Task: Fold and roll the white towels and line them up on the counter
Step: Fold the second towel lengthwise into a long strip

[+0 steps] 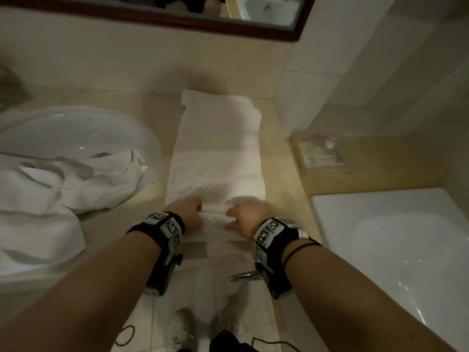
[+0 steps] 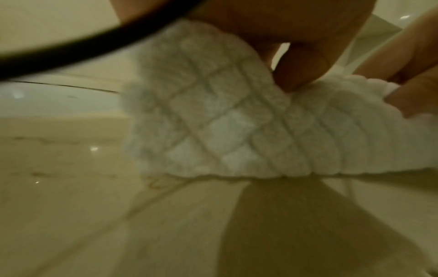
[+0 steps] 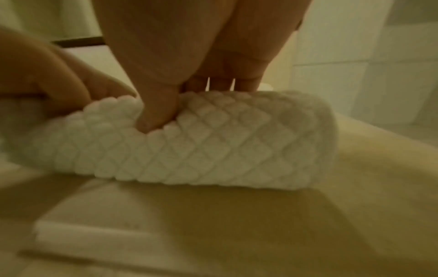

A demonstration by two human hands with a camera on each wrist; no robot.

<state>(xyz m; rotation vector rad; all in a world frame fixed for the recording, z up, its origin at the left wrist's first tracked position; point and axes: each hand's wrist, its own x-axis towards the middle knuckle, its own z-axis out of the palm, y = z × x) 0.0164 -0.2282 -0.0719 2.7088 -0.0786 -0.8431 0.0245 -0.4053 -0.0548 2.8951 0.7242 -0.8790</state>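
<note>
A long white waffle-weave towel [image 1: 218, 153] lies folded in a strip on the beige counter [image 1: 284, 174], running from the front edge to the back wall. Its near end is turned over into a short roll [image 1: 215, 222]. My left hand [image 1: 189, 207] grips the left part of that roll [image 2: 225, 121], thumb and fingers curled round it. My right hand [image 1: 243, 217] grips the right part [image 3: 213, 146], thumb pressed into the roll and fingers over its top. Loose white towels [image 1: 76, 184] lie heaped over the sink's rim at the left.
A white sink basin [image 1: 76, 133] is set in the counter at the left. A clear tray [image 1: 319, 153] sits on a ledge to the right, with a white bathtub [image 1: 396, 237] beyond. A framed mirror [image 1: 279, 29] hangs above. A metal ring [image 1: 246, 276] sticks out below the counter edge.
</note>
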